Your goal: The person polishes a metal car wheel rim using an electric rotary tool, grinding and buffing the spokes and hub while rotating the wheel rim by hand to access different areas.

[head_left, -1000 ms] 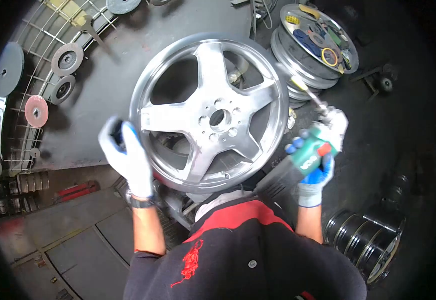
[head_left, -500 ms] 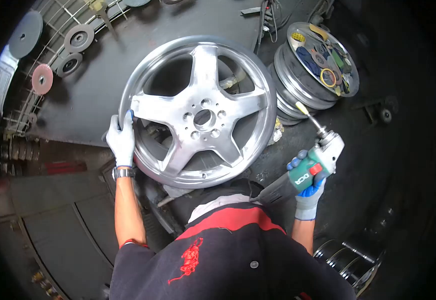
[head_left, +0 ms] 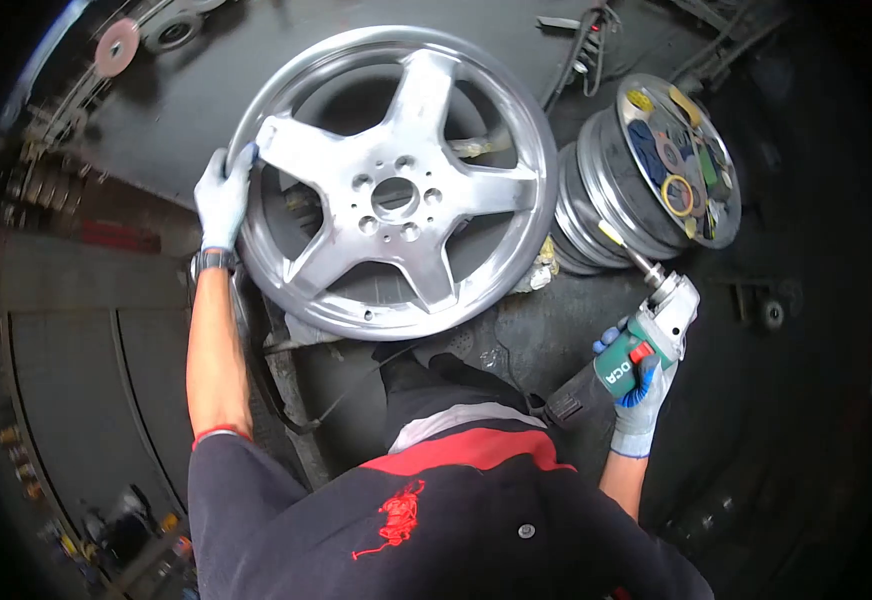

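Note:
A large silver five-spoke wheel rim [head_left: 341, 165] is tilted in front of me. My left hand [head_left: 223, 200], in a white glove with blue fingertips, grips the rim's left edge, thumb over the front. On the right my gloved right hand [head_left: 641, 375] is wrapped round a green power tool [head_left: 618, 370] with a red switch and a silver head. From that head a shaft with a pale yellow tip [head_left: 611, 234] points up and left, near the stacked rims and apart from the large rim.
Stacked rims [head_left: 596, 190] stand at the right, with a tray [head_left: 726, 225] of tape rolls, discs and cloth on top. A pink disc [head_left: 117, 47] hangs on a rack at upper left. Cables [head_left: 584, 50] lie at the top. A small caster [head_left: 773, 314] is at far right.
My left hand, open beside the rim a second ago, has closed on its edge. The rim has turned slightly counterclockwise. My right hand still holds the tool, and the camera view has shifted.

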